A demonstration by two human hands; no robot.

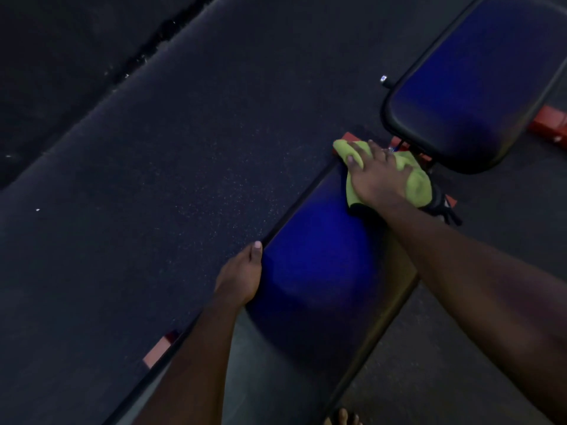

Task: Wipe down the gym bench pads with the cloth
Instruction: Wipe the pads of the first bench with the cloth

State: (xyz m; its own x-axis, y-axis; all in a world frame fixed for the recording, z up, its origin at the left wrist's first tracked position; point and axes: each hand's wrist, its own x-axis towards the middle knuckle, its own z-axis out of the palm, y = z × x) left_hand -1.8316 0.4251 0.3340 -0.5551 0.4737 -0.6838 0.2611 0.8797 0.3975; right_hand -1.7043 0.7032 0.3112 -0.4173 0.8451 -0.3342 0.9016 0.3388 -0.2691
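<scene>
A long blue bench pad (319,271) runs from the bottom centre up to the right. My right hand (376,176) presses a yellow-green cloth (414,182) flat on the pad's far end, fingers spread over it. My left hand (241,276) grips the pad's left edge, thumb on top and fingers hidden under the side. A second blue pad (478,81) stands beyond a small gap at the upper right.
Dark speckled rubber floor (153,179) surrounds the bench. Red frame parts (549,122) show under the far pad, and a red foot (159,349) sticks out at the lower left. A bare foot (343,418) is at the bottom edge.
</scene>
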